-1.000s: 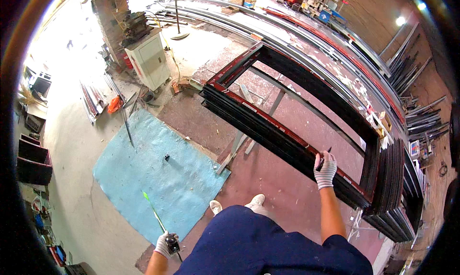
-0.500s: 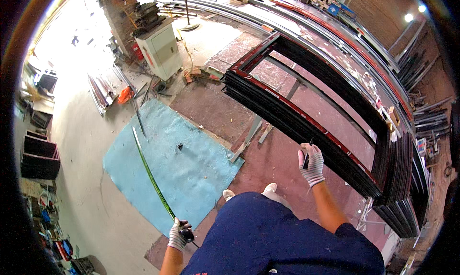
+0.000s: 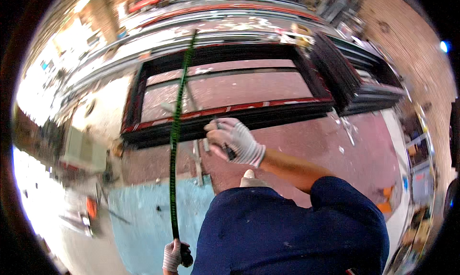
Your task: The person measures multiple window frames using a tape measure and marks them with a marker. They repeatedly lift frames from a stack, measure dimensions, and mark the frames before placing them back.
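Gripping tape case, left hand extends green tape across dark frame; right hand closed on pencil. Risk: unsupported blade buckles, skewing reading.

What I can't make out

My left hand is cut by the lower edge, its glove hiding the tape case. The small dark tool in my right hand is mostly covered by fingers. Motion blur smears the left-side clutter.

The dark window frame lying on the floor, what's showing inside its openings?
Through the dark window frame, reddish floor shows in both openings. A green tape blade crosses over it, and the right hand covers part of the near rail.
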Demonstrator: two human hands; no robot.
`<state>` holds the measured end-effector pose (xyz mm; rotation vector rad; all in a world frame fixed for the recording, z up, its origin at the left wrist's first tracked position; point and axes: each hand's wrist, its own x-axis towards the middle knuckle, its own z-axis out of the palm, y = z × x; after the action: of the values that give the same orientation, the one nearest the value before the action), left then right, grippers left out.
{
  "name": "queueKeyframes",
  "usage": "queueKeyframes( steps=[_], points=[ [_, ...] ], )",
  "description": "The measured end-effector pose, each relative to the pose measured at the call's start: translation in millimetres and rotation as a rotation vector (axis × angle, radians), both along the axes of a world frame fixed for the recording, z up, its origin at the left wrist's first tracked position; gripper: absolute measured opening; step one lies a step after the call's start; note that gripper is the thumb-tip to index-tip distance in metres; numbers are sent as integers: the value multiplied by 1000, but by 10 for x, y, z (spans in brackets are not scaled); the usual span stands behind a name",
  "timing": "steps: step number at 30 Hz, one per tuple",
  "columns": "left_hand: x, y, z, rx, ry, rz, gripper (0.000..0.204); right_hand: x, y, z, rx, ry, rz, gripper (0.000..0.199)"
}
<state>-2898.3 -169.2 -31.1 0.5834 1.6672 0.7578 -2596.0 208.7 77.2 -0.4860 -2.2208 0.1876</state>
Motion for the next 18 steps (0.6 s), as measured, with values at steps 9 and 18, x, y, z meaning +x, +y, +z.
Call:
queueKeyframes(
  steps=[9, 18],
  points=[
    [145, 2112, 806, -242, 83, -614, 54, 1155, 609, -89, 24, -83, -135, 39],
    [192, 3655, 998, -307, 214, -718, 41, 2245, 1189, -557, -90, -28, -363, 41]
  ],
)
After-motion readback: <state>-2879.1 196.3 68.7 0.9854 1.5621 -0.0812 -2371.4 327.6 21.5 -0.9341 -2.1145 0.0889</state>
